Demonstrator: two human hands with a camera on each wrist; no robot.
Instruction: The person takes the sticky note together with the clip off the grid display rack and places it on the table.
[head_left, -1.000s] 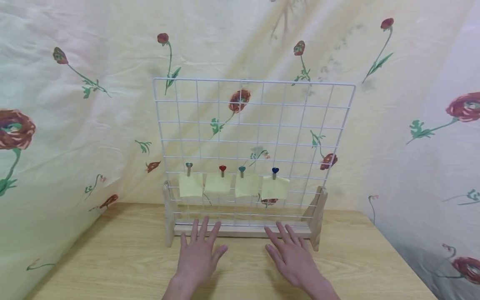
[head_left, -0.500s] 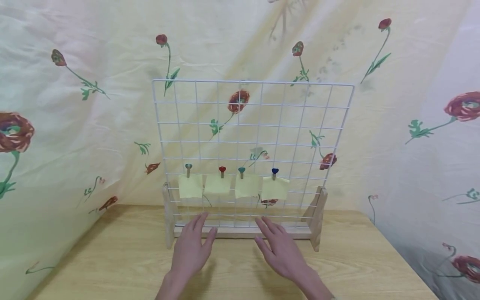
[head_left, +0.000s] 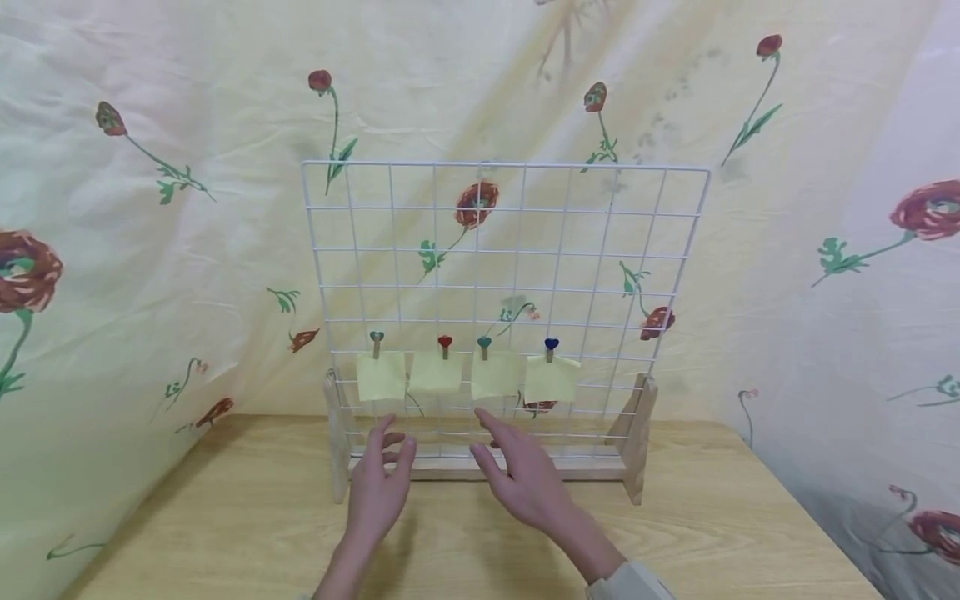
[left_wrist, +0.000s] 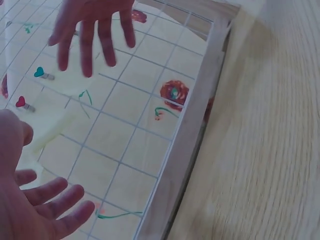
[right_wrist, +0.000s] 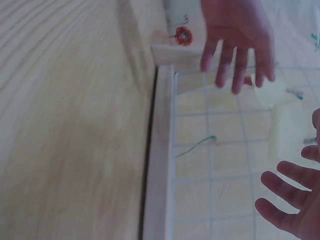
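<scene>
My left hand (head_left: pixel 378 487) is held above the table before the rack, fingers loosely bent and holding nothing. To its right, my right hand (head_left: pixel 525 479) reaches up and inward, fingers extended, also holding nothing. Behind them stands a white wire grid (head_left: pixel 480 250) in a wooden stand (head_left: pixel 637 442). Pale yellow paper notes hang in a row low on the grid: the leftmost note (head_left: pixel 381 377) is above my left fingertips, the third note (head_left: pixel 495 375) above my right. Small wooden clothespins with heart tops pin them, among them a red-heart clothespin (head_left: pixel 445 346) and a blue-heart clothespin (head_left: pixel 551 347).
The light wood table (head_left: pixel 720 517) extends on both sides of the stand. A flower-printed cloth (head_left: pixel 187 292) hangs behind the grid and along both sides. The stand's bottom rail (right_wrist: pixel 160 165) runs along the table in front of the grid.
Both hands have lifted from flat, spread poses near the table and turned inward. The right hand has moved left and up toward the notes; the left fingers have bent. Notes and clothespins are unchanged.
</scene>
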